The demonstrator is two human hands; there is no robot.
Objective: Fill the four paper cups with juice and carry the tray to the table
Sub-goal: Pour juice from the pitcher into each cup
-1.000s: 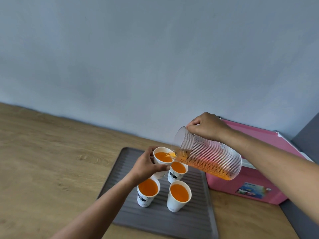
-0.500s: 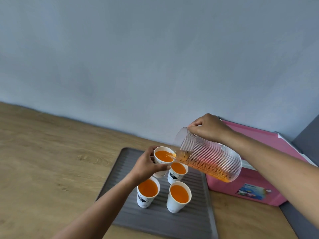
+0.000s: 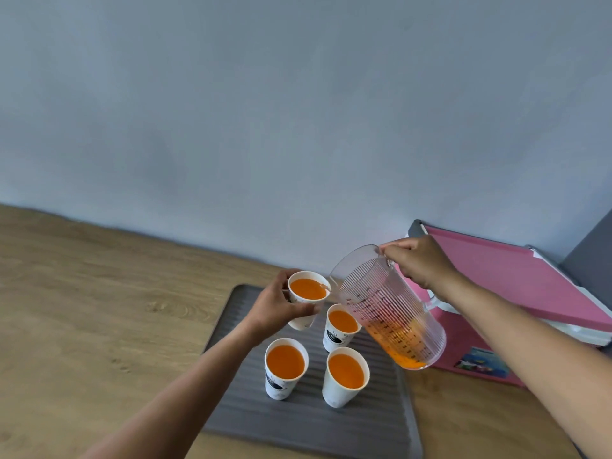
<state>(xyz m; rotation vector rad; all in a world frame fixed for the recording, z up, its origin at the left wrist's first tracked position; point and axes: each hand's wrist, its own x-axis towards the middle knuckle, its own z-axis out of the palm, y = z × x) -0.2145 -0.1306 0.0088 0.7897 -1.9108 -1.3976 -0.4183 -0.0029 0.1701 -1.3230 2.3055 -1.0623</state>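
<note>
A grey ribbed tray [image 3: 298, 422] lies on the wooden floor. On it stand white paper cups holding orange juice: one at the front left [image 3: 285, 367], one at the front right [image 3: 346, 376] and one behind them [image 3: 341, 326]. My left hand [image 3: 275, 306] grips a further cup of juice [image 3: 307, 293], held slightly tilted above the tray's far end. My right hand [image 3: 420, 263] holds a clear ribbed jug [image 3: 387, 306] by its handle. The jug leans with its spout just beside that cup's rim, and a little juice sits in its bottom.
A pink cooler box [image 3: 516, 293] with its lid ajar stands right of the tray, just behind the jug. A pale blue wall rises close behind. Bare wooden floor [image 3: 99, 309] spreads to the left. A dark grey surface shows at the far right edge.
The jug has tipped back toward upright and the stream of juice into the held cup has stopped. The juice now pools at the jug's bottom. My left hand still holds the cup.
</note>
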